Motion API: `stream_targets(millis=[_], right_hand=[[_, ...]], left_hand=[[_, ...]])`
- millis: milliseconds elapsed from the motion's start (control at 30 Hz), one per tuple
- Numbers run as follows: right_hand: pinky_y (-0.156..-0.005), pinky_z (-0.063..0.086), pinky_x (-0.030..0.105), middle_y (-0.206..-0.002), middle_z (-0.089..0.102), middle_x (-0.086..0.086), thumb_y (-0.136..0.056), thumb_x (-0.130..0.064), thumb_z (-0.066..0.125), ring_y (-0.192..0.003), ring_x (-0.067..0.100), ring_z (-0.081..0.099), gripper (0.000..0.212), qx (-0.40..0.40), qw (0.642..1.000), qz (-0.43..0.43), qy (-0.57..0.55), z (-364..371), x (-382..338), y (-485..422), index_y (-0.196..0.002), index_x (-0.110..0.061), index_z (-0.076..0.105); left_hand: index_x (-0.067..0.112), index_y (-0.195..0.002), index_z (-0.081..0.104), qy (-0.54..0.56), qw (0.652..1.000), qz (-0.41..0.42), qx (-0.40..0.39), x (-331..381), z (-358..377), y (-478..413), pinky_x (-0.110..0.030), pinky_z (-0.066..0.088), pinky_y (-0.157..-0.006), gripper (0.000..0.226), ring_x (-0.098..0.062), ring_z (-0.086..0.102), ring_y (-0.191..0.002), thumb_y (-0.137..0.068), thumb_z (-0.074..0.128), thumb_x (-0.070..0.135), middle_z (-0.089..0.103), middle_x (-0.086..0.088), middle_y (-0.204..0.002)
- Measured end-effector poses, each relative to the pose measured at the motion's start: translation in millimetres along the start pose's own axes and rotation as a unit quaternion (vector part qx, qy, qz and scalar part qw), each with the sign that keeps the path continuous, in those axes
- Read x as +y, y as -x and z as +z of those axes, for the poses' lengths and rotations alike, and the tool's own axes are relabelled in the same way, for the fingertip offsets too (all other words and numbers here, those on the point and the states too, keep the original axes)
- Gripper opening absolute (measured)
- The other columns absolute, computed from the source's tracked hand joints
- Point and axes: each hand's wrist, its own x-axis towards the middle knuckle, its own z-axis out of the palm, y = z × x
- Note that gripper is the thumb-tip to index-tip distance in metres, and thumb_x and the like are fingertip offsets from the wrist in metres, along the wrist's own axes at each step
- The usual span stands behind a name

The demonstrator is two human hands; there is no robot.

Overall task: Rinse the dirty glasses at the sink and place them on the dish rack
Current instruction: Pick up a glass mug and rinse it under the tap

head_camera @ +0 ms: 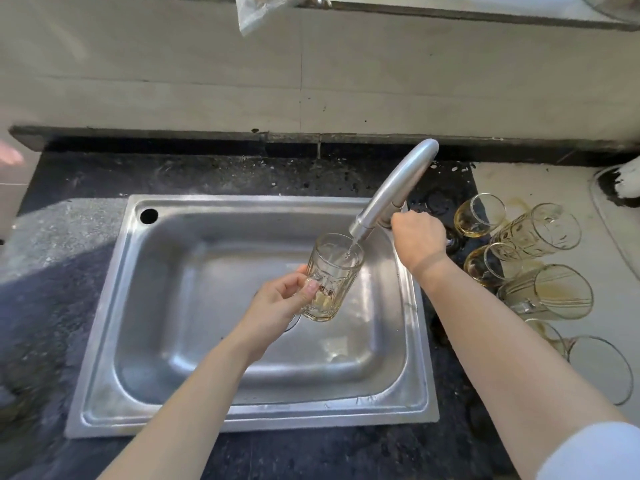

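My left hand (280, 299) grips a faceted clear glass (332, 271) over the steel sink (104, 341), tilted with its mouth under the spout of the grey faucet (398, 188). A thin stream of water runs into the glass, and yellowish liquid sits at its bottom. My right hand (417, 235) is curled around the faucet's handle at its base. Several dirty glasses (540, 233) with amber residue lie on their sides on the pale counter to the right of the sink. No dish rack is in view.
Dark speckled countertop (52, 306) surrounds the sink. A tiled wall (311, 81) rises behind it, with a ledge above holding a plastic bag (256, 12). A white-and-black object (623, 181) sits at the far right edge. Amber spills stain the pale counter near the glasses.
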Motion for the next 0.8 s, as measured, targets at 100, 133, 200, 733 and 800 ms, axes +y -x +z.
stream_targets(millis=[100,133,200,733,800], right_hand=[[-0.065,0.048,0.035,-0.095,0.067,0.009,-0.090,0.006,0.048,-0.091,0.030,0.066,0.027,0.005,1.000,-0.010,0.016,0.3,-0.9,0.6,-0.109,-0.009,0.059],[-0.065,0.046,0.035,-0.095,0.067,0.008,-0.090,0.006,0.047,-0.091,0.030,0.066,0.028,0.006,1.000,-0.014,0.018,0.0,-1.1,0.8,-0.109,-0.009,0.059],[-0.064,0.044,0.034,-0.097,0.067,0.008,-0.089,0.007,0.046,-0.093,0.030,0.066,0.029,0.003,1.000,-0.018,0.018,-0.6,-1.8,1.3,-0.109,-0.010,0.060],[-0.072,0.043,0.037,-0.089,0.059,0.009,-0.096,-0.030,0.044,-0.086,0.027,0.057,0.030,0.090,0.990,0.004,-0.112,-30.2,-10.3,18.4,-0.086,-0.010,0.063],[-0.064,0.042,0.032,-0.064,0.051,0.010,-0.093,-0.028,0.049,-0.064,0.026,0.051,0.039,0.021,0.937,0.053,-0.344,-38.0,-16.2,32.3,-0.061,-0.006,0.054]], left_hand=[[-0.003,-0.096,0.067,-0.005,1.000,0.005,0.006,-2.6,-0.8,1.0,-0.015,0.034,-0.097,0.031,0.021,0.037,-0.123,-0.089,0.060,0.027,0.056,0.004,-0.135],[-0.003,-0.096,0.067,-0.004,1.000,0.005,0.007,-3.1,-1.0,1.2,-0.016,0.034,-0.097,0.030,0.022,0.039,-0.121,-0.090,0.059,0.026,0.056,0.004,-0.136],[-0.004,-0.095,0.066,-0.002,1.000,0.005,0.006,-3.3,-0.3,2.0,-0.013,0.035,-0.094,0.030,0.025,0.042,-0.115,-0.091,0.059,0.024,0.054,0.003,-0.137],[-0.005,-0.093,0.063,0.000,1.000,0.013,0.012,0.0,-3.7,10.7,-0.016,0.036,-0.094,0.027,0.008,0.046,-0.124,-0.092,0.057,0.021,0.053,0.008,-0.136],[-0.001,-0.090,0.064,-0.002,1.000,0.009,0.013,1.4,-5.8,13.4,-0.017,0.037,-0.090,0.022,0.012,0.049,-0.117,-0.093,0.057,0.020,0.054,0.011,-0.134]])
